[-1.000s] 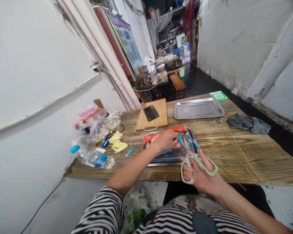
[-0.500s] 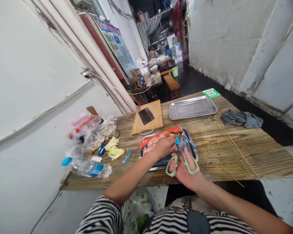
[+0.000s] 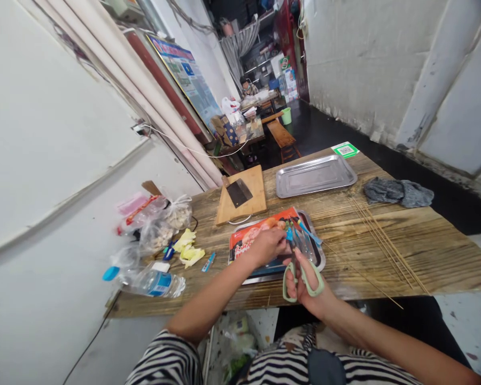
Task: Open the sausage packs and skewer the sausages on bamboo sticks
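My right hand (image 3: 309,291) grips green-handled scissors (image 3: 299,270), whose handles are squeezed together and whose blades point at the edge of a red food packet (image 3: 256,235). My left hand (image 3: 268,245) pinches that packet near its right end and holds it down. The packet lies in a small metal tray (image 3: 317,255) at the near edge of the wooden table (image 3: 425,240).
A larger empty steel tray (image 3: 315,175), a cutting board with a cleaver (image 3: 240,193), bamboo skewers (image 3: 379,238) and a grey cloth (image 3: 398,191) are on the table. Plastic bags (image 3: 160,222), a water bottle (image 3: 150,280) and yellow scraps (image 3: 189,248) sit left. A person sits far back.
The scissor handles, spread wide a second ago, have closed together. My right hand has shifted left toward the packet; my left hand keeps its pinch.
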Action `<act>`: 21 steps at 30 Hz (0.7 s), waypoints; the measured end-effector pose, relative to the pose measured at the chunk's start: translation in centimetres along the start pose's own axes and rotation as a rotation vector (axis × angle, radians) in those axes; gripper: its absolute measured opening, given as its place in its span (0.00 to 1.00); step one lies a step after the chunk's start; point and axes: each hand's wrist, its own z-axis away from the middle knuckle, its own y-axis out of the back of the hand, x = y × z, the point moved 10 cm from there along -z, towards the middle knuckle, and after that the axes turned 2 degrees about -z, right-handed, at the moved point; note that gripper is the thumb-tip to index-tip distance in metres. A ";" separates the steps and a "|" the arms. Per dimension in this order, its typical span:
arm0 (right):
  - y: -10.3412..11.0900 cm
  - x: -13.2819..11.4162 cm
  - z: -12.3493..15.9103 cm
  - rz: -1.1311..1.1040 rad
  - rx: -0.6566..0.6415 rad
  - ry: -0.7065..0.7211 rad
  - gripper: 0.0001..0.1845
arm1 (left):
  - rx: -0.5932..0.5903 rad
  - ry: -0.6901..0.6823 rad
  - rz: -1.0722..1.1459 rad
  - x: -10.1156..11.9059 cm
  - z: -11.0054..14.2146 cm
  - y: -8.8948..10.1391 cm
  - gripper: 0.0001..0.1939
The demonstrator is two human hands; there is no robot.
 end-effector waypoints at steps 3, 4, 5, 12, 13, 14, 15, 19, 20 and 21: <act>-0.1 -0.4 0.5 0.032 0.003 0.011 0.23 | 0.070 0.043 0.064 -0.6 0.3 0.6 0.06; -0.2 -0.4 0.7 0.040 -0.001 0.010 0.23 | 0.084 0.053 0.073 -0.8 0.3 0.7 0.06; -0.2 -0.4 0.8 0.049 -0.005 0.010 0.23 | 0.091 0.058 0.075 -0.8 0.4 0.8 0.06; -0.1 -0.7 0.6 0.098 0.020 0.070 0.25 | 0.053 -0.023 0.048 0.2 0.5 0.4 0.06; 0.0 -0.8 0.4 0.111 0.035 0.085 0.25 | 0.054 -0.030 0.050 0.2 0.5 0.4 0.07; 0.2 -0.9 0.3 0.123 0.055 0.098 0.26 | 0.055 -0.032 0.054 0.3 0.6 0.4 0.07; 0.3 -0.9 0.3 0.134 0.074 0.108 0.26 | 0.055 -0.030 0.059 0.3 0.6 0.4 0.07; 0.6 -0.8 0.3 0.156 0.107 0.117 0.28 | 0.061 -0.023 0.076 0.2 0.5 0.4 0.07; 0.5 -1.0 0.3 0.159 0.108 0.120 0.28 | 0.063 -0.024 0.082 0.2 0.5 0.4 0.06; 0.4 -1.2 0.3 0.162 0.106 0.122 0.28 | 0.061 -0.026 0.088 0.3 0.5 0.4 0.06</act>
